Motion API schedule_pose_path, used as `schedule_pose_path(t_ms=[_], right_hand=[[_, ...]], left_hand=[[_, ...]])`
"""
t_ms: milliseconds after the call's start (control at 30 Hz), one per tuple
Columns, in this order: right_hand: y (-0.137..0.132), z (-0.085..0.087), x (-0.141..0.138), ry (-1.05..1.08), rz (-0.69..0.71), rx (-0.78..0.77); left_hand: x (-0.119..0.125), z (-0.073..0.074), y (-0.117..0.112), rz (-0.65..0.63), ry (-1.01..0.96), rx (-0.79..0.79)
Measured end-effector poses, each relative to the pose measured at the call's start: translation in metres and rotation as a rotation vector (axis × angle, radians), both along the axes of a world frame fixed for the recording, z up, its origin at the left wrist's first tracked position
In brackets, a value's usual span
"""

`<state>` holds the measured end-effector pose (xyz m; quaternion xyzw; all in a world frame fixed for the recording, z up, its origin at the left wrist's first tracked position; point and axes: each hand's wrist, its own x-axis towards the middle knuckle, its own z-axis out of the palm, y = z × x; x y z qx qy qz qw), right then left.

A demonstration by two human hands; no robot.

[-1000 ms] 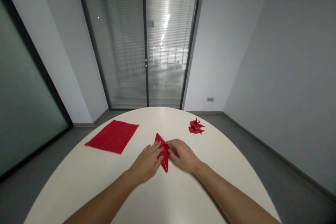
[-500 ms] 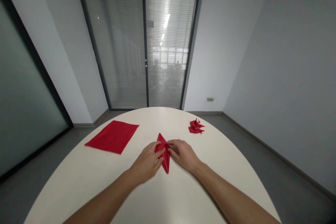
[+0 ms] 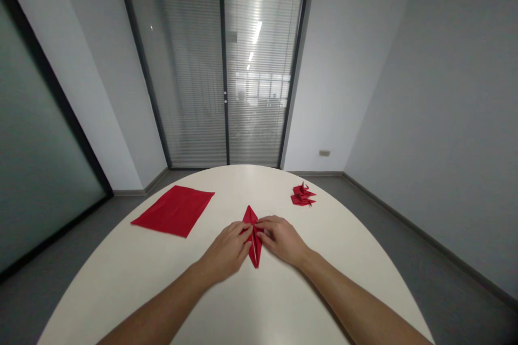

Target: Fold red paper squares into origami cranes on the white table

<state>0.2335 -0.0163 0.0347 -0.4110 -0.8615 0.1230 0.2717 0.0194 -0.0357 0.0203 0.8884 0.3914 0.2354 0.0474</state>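
A red folded origami paper (image 3: 254, 250), diamond-shaped with a pale slit down its lower half, lies on the table between both hands. My left hand (image 3: 230, 248) is closed on its left edge, the thumb and fingertips gathered near the middle. On the opposite edge my right hand (image 3: 283, 237) pinches the paper with thumb and forefinger, its other fingers curled. The fingertips of both hands almost meet and cover the diamond's side corners. One point of the paper faces away from me, the other towards me.
Flat red paper sheets or a single sheet (image 3: 174, 211) lie to the left on the round white table (image 3: 259, 312). Several finished-looking red origami cranes (image 3: 301, 194) sit bunched at the back right. Beyond the table's curved edge stands a glazed door with blinds (image 3: 194, 64).
My left fingers have drawn in towards the paper's middle. The diamond has turned slightly, its near point shifting left and its far point right. The right hand has barely moved.
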Motion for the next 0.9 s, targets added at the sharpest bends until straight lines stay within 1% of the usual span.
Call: schedule_pose_path(t_ms=[300, 467, 567, 733, 900], right_hand=[[-0.001, -0.002, 0.000, -0.039, -0.016, 0.024], [-0.001, -0.003, 0.001, -0.079, 0.013, 0.032], [0.000, -0.004, 0.003, -0.120, 0.037, 0.024], [-0.001, -0.004, 0.007, -0.180, 0.061, -0.036], [-0.001, -0.005, 0.011, -0.216, 0.090, -0.165]], left_hand=[[0.001, -0.002, 0.001, 0.010, -0.025, 0.008], [0.001, -0.001, 0.000, 0.002, -0.004, 0.020], [0.000, -0.004, 0.001, 0.013, 0.026, 0.016], [-0.002, -0.011, 0.003, 0.032, 0.038, 0.005], [-0.001, -0.010, 0.003, 0.042, 0.043, -0.002]])
